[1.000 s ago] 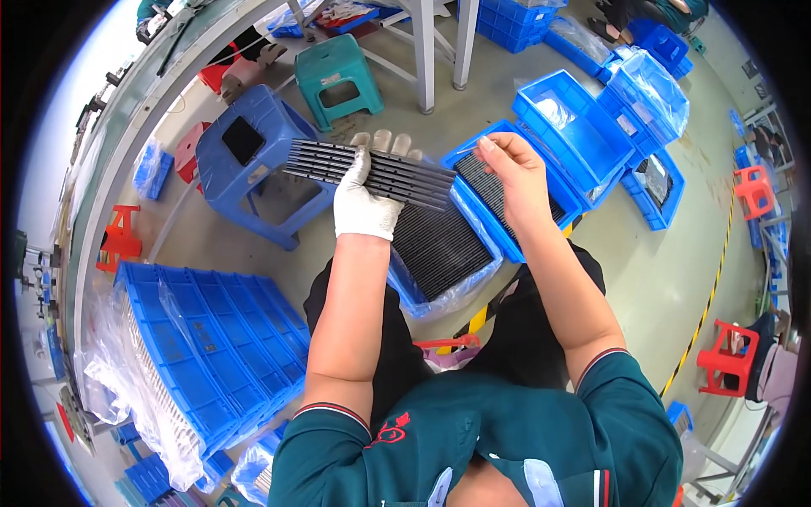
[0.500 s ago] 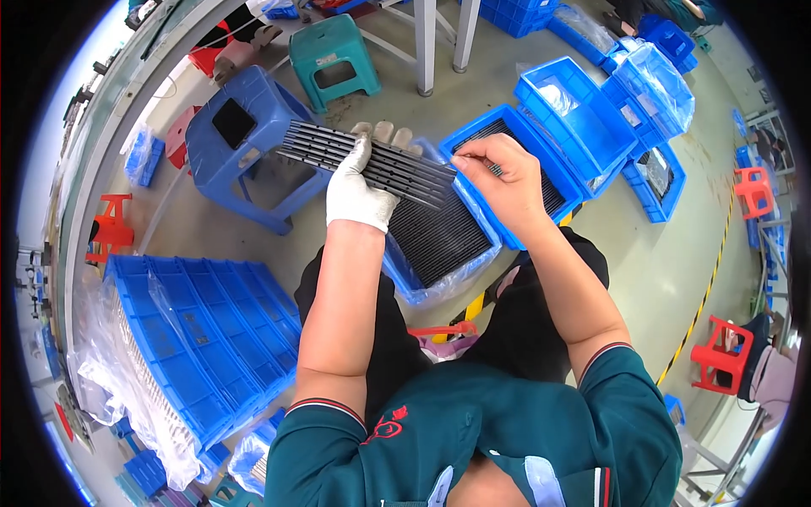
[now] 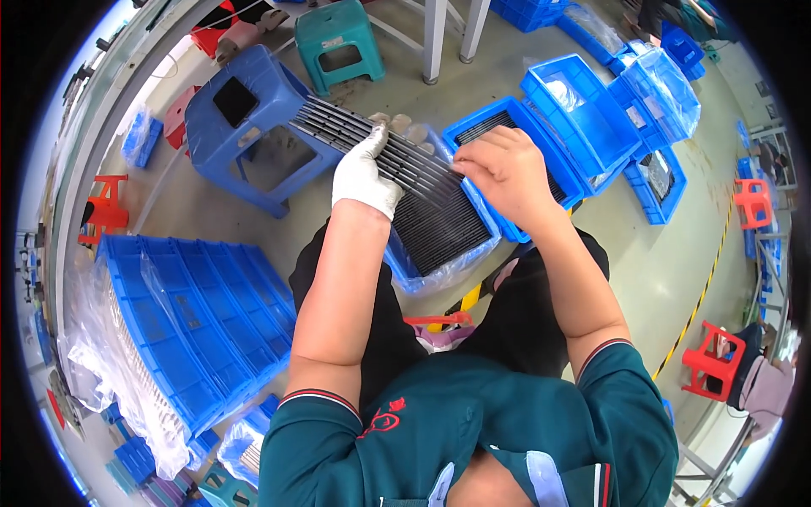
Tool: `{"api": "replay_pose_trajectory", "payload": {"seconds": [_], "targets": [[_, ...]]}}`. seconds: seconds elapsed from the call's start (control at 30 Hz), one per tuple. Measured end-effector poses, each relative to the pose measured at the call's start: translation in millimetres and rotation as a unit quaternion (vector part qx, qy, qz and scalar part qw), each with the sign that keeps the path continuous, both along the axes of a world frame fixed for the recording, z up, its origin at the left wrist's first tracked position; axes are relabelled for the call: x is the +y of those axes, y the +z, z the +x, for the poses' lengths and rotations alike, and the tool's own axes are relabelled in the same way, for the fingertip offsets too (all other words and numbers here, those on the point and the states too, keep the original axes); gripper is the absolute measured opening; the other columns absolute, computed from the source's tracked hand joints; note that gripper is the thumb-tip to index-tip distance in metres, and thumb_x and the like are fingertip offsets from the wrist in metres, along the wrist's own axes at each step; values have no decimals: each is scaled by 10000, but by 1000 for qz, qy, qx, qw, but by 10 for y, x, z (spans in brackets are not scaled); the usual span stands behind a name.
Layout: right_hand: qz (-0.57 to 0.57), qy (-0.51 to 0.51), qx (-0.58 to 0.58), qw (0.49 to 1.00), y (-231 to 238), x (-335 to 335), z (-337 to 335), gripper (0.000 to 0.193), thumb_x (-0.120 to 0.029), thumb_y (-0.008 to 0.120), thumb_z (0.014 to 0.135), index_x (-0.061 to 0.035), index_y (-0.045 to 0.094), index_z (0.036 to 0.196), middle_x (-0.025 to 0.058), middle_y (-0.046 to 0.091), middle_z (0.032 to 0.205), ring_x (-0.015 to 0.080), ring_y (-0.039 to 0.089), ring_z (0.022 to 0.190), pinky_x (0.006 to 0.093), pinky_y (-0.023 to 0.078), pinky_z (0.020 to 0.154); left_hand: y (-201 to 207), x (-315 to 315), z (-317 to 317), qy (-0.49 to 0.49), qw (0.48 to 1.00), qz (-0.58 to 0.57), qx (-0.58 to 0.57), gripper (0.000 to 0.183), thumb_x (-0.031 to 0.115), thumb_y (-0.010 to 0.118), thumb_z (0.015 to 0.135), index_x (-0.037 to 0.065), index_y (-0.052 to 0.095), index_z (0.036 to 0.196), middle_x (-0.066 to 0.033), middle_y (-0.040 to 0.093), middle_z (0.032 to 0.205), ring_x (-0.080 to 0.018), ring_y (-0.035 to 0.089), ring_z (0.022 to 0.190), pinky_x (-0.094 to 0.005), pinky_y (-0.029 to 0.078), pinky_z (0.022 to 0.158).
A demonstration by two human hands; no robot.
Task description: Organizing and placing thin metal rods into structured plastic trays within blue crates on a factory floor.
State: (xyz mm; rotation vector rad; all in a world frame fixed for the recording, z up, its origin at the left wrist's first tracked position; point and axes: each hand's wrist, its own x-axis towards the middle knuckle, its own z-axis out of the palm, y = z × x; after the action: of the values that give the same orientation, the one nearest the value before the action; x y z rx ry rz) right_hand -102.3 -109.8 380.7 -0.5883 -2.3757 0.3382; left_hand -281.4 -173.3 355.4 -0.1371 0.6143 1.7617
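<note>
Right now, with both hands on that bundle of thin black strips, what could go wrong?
1. The long bundle of thin black strips juts far past the white-gloved left hand unsupported; strips could sag or slide out.
2. The bare right hand works the strip ends, so it may get nicked.
3. Dropped strips might miss the blue plastic bin below.

Clear plastic bags lining blue crates, lower left

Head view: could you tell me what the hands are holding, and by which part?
Both grip a bundle of black strips: gloved left hand around its middle, bare right hand at its right end.
</note>
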Motion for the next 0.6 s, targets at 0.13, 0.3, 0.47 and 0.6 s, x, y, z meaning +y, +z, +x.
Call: {"api": "replay_pose_trajectory", "payload": {"seconds": [0.13, 0.3, 0.47, 0.6], "targets": [[-6, 25, -45, 999, -9, -2, -6, 66, -108, 723, 728, -86, 679, 771, 41, 651, 737, 239, 601, 725, 347, 458, 696, -181, 10, -80, -11, 1000, 5, 4, 118, 118, 520, 941, 78, 542, 1050, -152, 611, 1046, -389, 614, 965, -569, 519, 789], [-20, -17, 68, 997, 120, -33, 10, 64, -69, 715, 742, -66, 686, 799, 64, 657, 768, 220, 613, 735, 329, 475, 687, -177, 27, -78, 22, 997, -42, 60, 135, 122, 524, 939, 73, 539, 1064, -159, 604, 1073, -396, 608, 973, -571, 517, 794], [-210, -59, 85, 972, 53, -44, 27, 123, -152, 729, 770, -57, 694, 840, 80, 640, 774, 195, 607, 706, 299, 481, 642, -165, -7, -127, -4, 1000, 22, -15, 181, 63, 473, 933, 73, 518, 1109, -179, 571, 1148, -413, 576, 1037, -590, 481, 855], [-272, -60, 124, 953, 51, -43, 45, 127, -134, 734, 768, -44, 693, 847, 81, 642, 787, 178, 600, 698, 287, 482, 648, -115, -18, -116, 1, 1000, 16, 8, 215, 14, 442, 927, 76, 506, 1122, -178, 575, 1141, -406, 576, 1049, -588, 472, 873]]}}
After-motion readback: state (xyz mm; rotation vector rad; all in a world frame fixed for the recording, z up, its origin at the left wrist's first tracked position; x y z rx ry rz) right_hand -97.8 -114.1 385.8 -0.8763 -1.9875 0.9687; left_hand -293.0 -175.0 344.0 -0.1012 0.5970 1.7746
